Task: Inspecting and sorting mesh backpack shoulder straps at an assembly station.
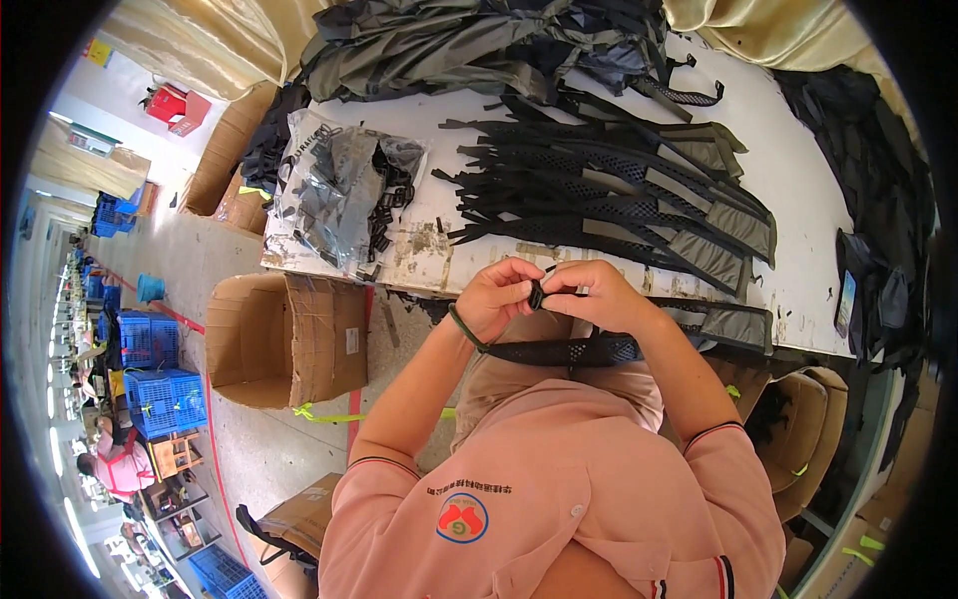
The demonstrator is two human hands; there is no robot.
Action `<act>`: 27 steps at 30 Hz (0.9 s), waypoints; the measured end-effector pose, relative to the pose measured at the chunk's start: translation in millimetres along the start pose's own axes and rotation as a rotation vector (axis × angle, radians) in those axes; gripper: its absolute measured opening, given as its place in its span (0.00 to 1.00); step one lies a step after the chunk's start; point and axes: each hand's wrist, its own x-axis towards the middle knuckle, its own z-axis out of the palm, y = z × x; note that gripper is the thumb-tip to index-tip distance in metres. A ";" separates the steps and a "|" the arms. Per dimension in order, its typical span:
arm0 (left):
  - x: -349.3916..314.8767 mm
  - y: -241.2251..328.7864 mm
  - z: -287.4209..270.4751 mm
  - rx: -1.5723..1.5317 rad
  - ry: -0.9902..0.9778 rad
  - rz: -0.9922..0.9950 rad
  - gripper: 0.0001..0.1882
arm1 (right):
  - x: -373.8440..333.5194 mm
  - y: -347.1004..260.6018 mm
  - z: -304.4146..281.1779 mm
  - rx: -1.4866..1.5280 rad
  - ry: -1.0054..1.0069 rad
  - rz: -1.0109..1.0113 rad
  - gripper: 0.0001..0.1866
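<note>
The left hand point(499, 292) and the right hand point(591, 292) meet just below the middle of the view, at the near edge of the white table point(798, 170). Both are closed in a narrow fingertip pinch on a small black buckle point(537, 296), which sits between them: at about 3 o'clock from the left hand's fingers and 9 o'clock from the right hand's. How the buckle joins the webbing is too small to tell.

A black mesh shoulder strap point(569, 350) hangs under the hands, at about 6 o'clock from the buckle, running across toward 3 o'clock where its grey padded end point(733, 326) lies just below the table edge. A dark green band point(465, 329) circles the left wrist.

On the table at 12 to 1 o'clock from the hands lies a fanned pile of like straps point(619, 195), black with grey padded ends. At 10 o'clock from the hands a clear plastic bag of black buckles point(344, 190) rests on the table's corner. Dark grey bags point(469, 45) are heaped at the far side, at 12 o'clock.

On the floor at 9 o'clock stands an open cardboard box point(289, 339); farther off at 8 o'clock are blue plastic crates point(160, 394).
</note>
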 end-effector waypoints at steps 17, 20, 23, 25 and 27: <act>-0.2 10.2 23.1 0.065 0.132 -0.025 0.08 | -1.9 -12.8 12.2 0.059 0.130 0.070 0.09; -1.5 0.4 37.1 -0.164 0.211 -0.034 0.07 | 1.6 -9.8 9.1 -0.294 0.231 -0.238 0.09; 0.2 -8.2 39.2 -0.075 0.296 0.060 0.05 | -1.7 -5.7 13.8 -0.405 0.369 -0.296 0.10; 1.4 -11.9 40.2 0.104 0.335 0.137 0.03 | -3.6 -11.1 18.9 -0.442 0.442 -0.401 0.08; 5.2 -13.2 41.6 0.218 0.390 0.266 0.03 | -8.8 -11.7 21.1 -0.165 0.372 -0.195 0.08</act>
